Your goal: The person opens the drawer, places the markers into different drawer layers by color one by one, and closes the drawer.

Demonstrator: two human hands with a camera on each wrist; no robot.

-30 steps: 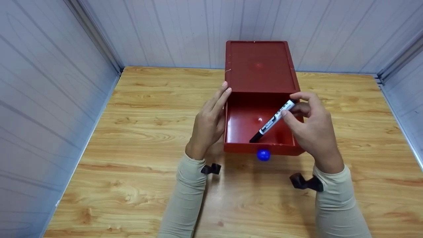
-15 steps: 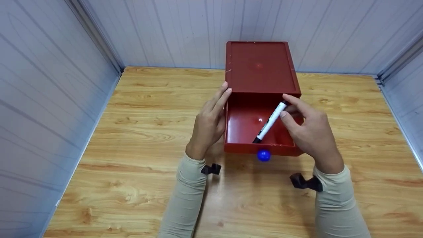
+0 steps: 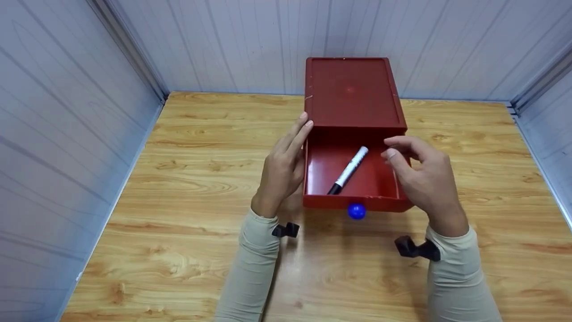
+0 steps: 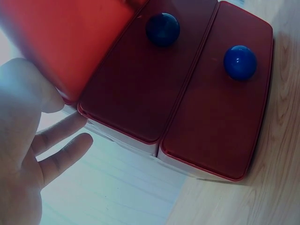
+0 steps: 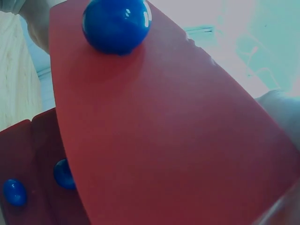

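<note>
A whiteboard marker (image 3: 351,169), white with a black cap, lies slantwise inside the pulled-out top drawer (image 3: 319,179) of a red drawer cabinet (image 3: 351,91). My left hand (image 3: 281,163) rests against the cabinet's left side, its fingers extended near the front corner. Over the drawer's right wall hovers my right hand (image 3: 422,174), thumb and fingers loosely bent and apart from the marker, holding nothing. The drawer front with its blue knob (image 5: 117,26) fills most of the right wrist view and hides nearly all of that hand.
Two lower drawers, a middle one (image 4: 131,79) and a bottom one (image 4: 213,112), are pushed in, each with a blue knob. The cabinet stands on a wood-grain table (image 3: 187,188), close to a pale back wall (image 3: 250,44). Side walls rise at left and right.
My right hand has let go of the marker, which dropped flat into the drawer and lies farther left. The hand has drawn back slightly rightward. My left hand stays put.
</note>
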